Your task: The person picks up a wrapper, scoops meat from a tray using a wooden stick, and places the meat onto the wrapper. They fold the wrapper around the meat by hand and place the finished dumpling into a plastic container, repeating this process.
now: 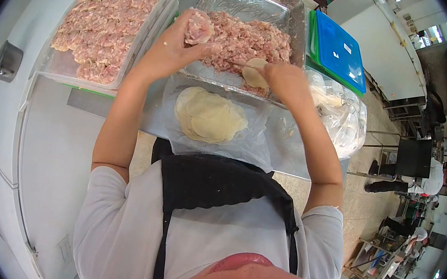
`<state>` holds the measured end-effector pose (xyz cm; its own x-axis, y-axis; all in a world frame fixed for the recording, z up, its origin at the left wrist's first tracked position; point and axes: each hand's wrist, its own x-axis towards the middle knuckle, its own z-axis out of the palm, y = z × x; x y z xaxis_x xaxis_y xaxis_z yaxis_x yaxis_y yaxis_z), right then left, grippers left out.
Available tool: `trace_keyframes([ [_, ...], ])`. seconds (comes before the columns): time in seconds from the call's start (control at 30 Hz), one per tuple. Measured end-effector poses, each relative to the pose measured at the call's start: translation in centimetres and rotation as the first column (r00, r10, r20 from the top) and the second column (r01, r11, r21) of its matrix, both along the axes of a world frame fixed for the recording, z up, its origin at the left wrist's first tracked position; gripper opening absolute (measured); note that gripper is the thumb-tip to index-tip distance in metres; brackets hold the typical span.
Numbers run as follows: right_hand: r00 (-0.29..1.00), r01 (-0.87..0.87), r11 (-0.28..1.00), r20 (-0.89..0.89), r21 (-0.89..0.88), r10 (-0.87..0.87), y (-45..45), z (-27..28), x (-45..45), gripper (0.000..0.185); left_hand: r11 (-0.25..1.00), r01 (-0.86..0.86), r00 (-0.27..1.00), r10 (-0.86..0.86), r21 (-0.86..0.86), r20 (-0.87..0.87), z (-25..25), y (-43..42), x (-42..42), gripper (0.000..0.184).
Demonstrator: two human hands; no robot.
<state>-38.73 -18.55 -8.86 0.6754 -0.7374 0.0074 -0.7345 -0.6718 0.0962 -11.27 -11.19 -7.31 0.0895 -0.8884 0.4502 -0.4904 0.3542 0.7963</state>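
Note:
My left hand is closed around a meat-filled dumpling, its minced filling showing at the top. My right hand grips a round dough wrapper and a thin stick-like tool; the tool's handle is hidden by the fingers. Both hands are over the near part of a metal tray holding a mound of minced meat. Below them, a stack of round dough wrappers lies on a plastic sheet.
A clear plastic box at left holds rows of filled dumplings. Blue and green lids are stacked at right, beside a plastic bag with pale contents. A metal pot stands far left. Other people are in the background at right.

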Motion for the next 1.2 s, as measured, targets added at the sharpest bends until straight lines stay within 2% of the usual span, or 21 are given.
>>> trace_keyframes([
  [0.07,0.997,-0.037,0.998,-0.067,-0.054,0.033,0.1,-1.1,1.0,0.04,0.993,0.106,0.993,-0.108,0.043,0.048,0.7,0.6,-0.1,0.049],
  [0.13,0.995,-0.084,0.984,-0.039,0.157,0.091,1.2,-1.0,1.7,0.04,0.99,0.1,0.991,-0.108,0.103,0.076,0.2,0.4,0.5,0.05],
  [0.17,0.995,-0.083,0.984,-0.039,0.157,0.09,0.7,-1.3,1.2,0.04,0.982,0.097,0.988,-0.114,0.16,0.106,-0.1,0.2,0.7,0.051],
  [0.23,0.924,-0.189,0.871,0.383,0.453,0.001,-0.7,-1.7,-0.9,0.04,0.971,0.081,0.986,-0.111,0.223,0.124,-0.3,0.1,0.8,0.054],
  [0.27,0.923,-0.189,0.872,0.385,0.452,0.001,-0.7,-1.5,-1.8,0.04,0.956,0.064,0.984,-0.108,0.287,0.142,-0.4,0.0,0.9,0.057],
  [0.33,0.878,-0.113,0.772,0.427,0.625,-0.217,0.3,1.1,-2.8,0.04,0.971,0.089,0.988,-0.114,0.224,0.102,-0.7,0.1,0.9,0.06],
  [0.37,0.878,-0.11,0.772,0.424,0.626,-0.22,0.6,2.4,-3.2,0.04,0.98,0.116,0.99,-0.128,0.163,0.061,-1.0,0.1,0.7,0.064],
  [0.4,0.829,-0.068,0.728,0.444,0.683,-0.34,0.9,3.7,-3.5,0.038,0.979,0.121,0.99,-0.132,0.164,0.059,-1.3,-0.2,0.3,0.064],
  [0.43,0.767,-0.033,0.676,0.452,0.736,-0.455,1.2,4.3,-3.8,0.037,0.987,0.154,0.986,-0.156,0.04,0.061,-1.6,-0.7,-0.2,0.064],
  [0.47,0.767,-0.03,0.677,0.451,0.736,-0.457,1.6,4.3,-3.6,0.037,0.979,0.184,0.982,-0.178,-0.086,0.068,-1.7,-1.1,-0.6,0.063],
  [0.5,0.741,-0.174,0.832,0.626,0.528,-0.242,2.1,4.2,-2.8,0.034,0.979,0.185,0.981,-0.18,-0.088,0.068,-1.4,-1.2,-0.9,0.063],
  [0.53,0.677,-0.304,0.913,0.736,0.272,0.006,2.5,4.1,-2.1,0.03,0.938,0.326,0.945,-0.324,0.118,-0.031,-0.8,-1.2,-1.0,0.06],
  [0.57,0.677,-0.302,0.915,0.736,0.269,0.007,2.9,3.9,-1.6,0.03,0.832,0.465,0.886,-0.437,0.302,-0.157,-0.4,-1.3,-1.1,0.057],
  [0.63,0.767,-0.285,0.952,0.623,0.114,0.155,3.5,3.5,-1.0,0.027,0.849,0.461,0.887,-0.453,0.258,-0.092,0.0,-1.1,-1.3,0.053],
  [0.8,0.841,-0.249,0.93,0.537,0.269,0.07,2.0,6.8,-3.8,0.028,0.926,0.345,0.918,-0.367,0.155,0.149,-2.8,-1.7,-0.8,0.05],
  [0.9,0.826,-0.253,0.909,0.564,0.332,0.024,2.8,4.5,-2.5,0.028,0.853,0.506,0.856,-0.515,0.127,0.049,-1.0,-1.9,-1.4,0.045],
  [1.0,0.815,-0.268,0.875,0.58,0.403,-0.018,1.5,2.4,-2.4,0.026,0.851,0.492,0.827,-0.523,0.183,0.206,-0.9,-2.8,-1.3,0.038],
  [1.07,0.834,-0.219,0.935,0.552,0.279,0.031,-0.3,2.5,-3.2,0.026,0.8,0.432,0.892,-0.447,0.415,-0.067,-1.7,-3.3,-1.7,0.036],
  [1.1,0.832,-0.223,0.934,0.554,0.279,0.033,0.4,3.0,-2.7,0.026,0.802,0.428,0.894,-0.444,0.417,-0.066,-2.5,-3.9,-1.7,0.036],
  [1.17,0.888,0.077,0.997,0.452,0.022,-0.078,2.6,4.6,-1.1,0.026,0.841,0.355,0.927,-0.258,0.409,-0.274,-4.0,-5.3,-1.6,0.039],
  [1.2,0.889,0.071,0.997,0.453,0.021,-0.073,2.3,3.9,-0.5,0.026,0.843,0.351,0.928,-0.254,0.409,-0.273,-3.9,-5.6,-1.5,0.039],
])
